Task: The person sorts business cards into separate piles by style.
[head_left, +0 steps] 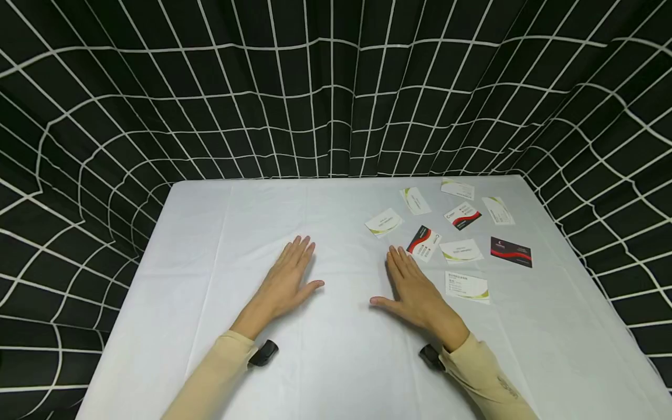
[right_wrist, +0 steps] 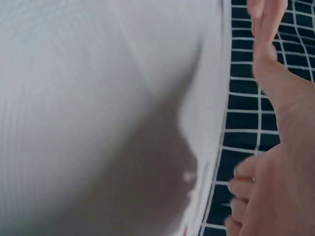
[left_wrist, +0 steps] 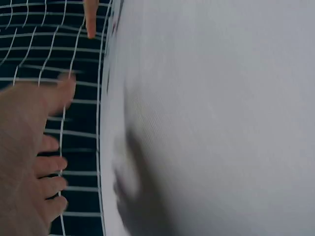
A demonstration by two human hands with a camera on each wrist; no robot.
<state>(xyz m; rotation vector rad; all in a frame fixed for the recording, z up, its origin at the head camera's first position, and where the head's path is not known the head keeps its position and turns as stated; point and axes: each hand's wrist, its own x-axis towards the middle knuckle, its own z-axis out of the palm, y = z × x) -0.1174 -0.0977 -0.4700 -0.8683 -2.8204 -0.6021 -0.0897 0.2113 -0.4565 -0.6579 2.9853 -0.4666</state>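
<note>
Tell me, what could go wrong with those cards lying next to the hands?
1. The right hand lies flat close to a red and black card, so a small slide might nudge it out of place.
2. The cards lie flat on the white cloth, so they may be hard to pinch up.
3. Some cards, like the top card, lie near the table's far edge and could be pushed off.

Print on the cards (head_left: 466, 286) at centre right of the head view is too small to read. Both wrist views are blurred. The left hand (left_wrist: 24, 162) is cut by the left edge, the right hand (right_wrist: 280, 167) by the lower right corner.
</note>
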